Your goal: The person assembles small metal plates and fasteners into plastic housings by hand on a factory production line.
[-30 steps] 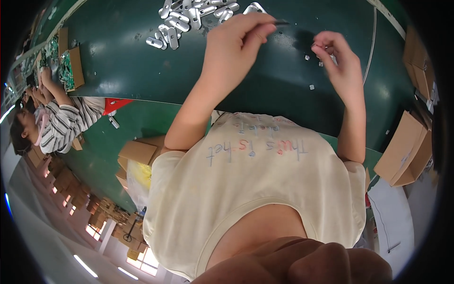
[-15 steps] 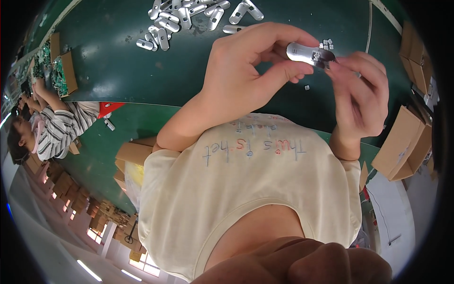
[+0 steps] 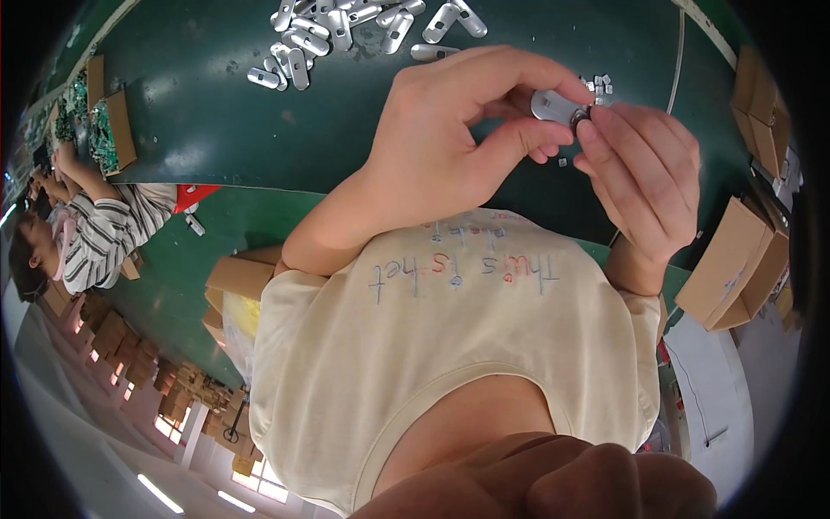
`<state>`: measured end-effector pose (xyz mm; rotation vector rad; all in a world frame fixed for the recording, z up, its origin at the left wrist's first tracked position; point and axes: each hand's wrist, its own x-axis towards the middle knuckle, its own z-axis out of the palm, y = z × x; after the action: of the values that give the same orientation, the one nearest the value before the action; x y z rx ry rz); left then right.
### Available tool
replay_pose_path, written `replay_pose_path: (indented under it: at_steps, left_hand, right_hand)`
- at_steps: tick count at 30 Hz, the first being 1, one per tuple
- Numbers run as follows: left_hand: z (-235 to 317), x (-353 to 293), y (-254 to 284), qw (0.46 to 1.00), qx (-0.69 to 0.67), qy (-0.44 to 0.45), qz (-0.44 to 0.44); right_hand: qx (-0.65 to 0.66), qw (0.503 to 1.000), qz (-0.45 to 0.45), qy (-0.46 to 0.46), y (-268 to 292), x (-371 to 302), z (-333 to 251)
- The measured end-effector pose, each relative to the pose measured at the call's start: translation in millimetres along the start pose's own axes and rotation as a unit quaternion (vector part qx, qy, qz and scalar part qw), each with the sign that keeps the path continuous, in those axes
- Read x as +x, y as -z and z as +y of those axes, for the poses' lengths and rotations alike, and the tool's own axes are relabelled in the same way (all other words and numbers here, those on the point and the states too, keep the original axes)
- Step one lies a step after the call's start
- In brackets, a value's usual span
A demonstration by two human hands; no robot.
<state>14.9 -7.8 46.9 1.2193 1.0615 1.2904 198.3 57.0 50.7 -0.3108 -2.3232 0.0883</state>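
Observation:
A silver, oblong metal casing (image 3: 552, 105) with rounded ends is held over the green table. My left hand (image 3: 458, 130) grips its left end between thumb and fingers. At its right end my right hand (image 3: 647, 169) has thumb and fingertips closed on it, over a dark opening. Whether a tiny part is also between those fingertips is hidden. Just beyond my right fingers lie several small clear or silvery square pieces (image 3: 599, 86), and a single square piece (image 3: 563, 162) sits nearer me, between my hands. Similar silver casings (image 3: 309, 41) are heaped at the far left of my left hand.
Open cardboard boxes (image 3: 728, 264) stand at the right edge. To the left, a box (image 3: 121, 130) sits beside green circuit boards (image 3: 101, 138), near a co-worker in a striped top (image 3: 117, 229). Another carton (image 3: 238, 281) is by my left elbow.
My right fingers have come in from the right and closed over the casing's end, covering its cavity. The casing has tilted, its flat outer face now showing more.

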Motion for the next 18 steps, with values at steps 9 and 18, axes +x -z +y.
replay_pose_path:
  at_steps: [9, 18]
  left_hand:
    - [-20.8, 12.5, -4.2, 0.991, -0.113, 0.068, -0.003]
    - [-29.0, 12.3, 4.9, 0.998, -0.024, 0.053, -0.03]
  right_hand:
    - [0.018, 1.0, -0.008, 0.013, 0.8, -4.8, 17.7]
    - [0.025, 0.983, -0.013, -0.179, -4.6, -21.0, -19.0]
